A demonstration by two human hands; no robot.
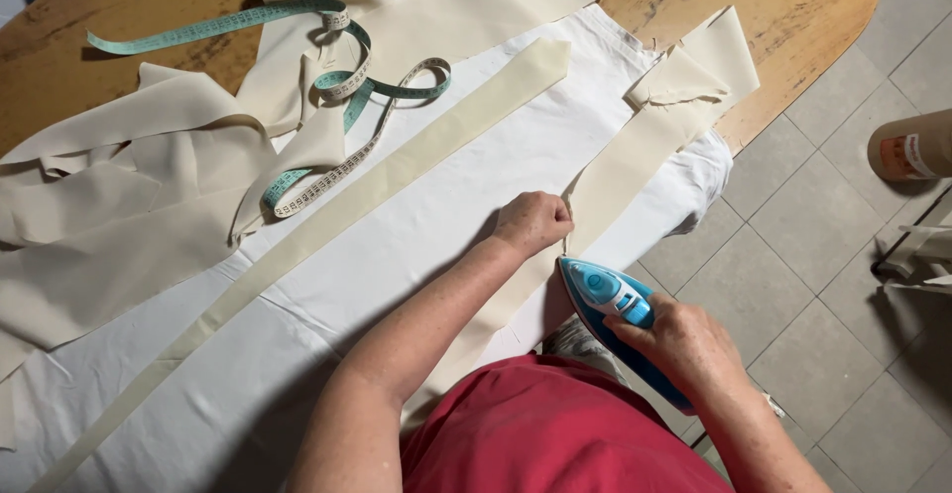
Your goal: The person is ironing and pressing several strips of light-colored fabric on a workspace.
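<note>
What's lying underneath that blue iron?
A beige fabric strip runs under the blue iron, over a white cloth on the wooden table. The right hand grips the iron; its soleplate is hidden.

A blue and white steam iron sits nose-first on the near end of a cream fabric strip, which runs diagonally away over the white cloth, flat along its length, its far end folded and crumpled past the cloth's edge.
</note>
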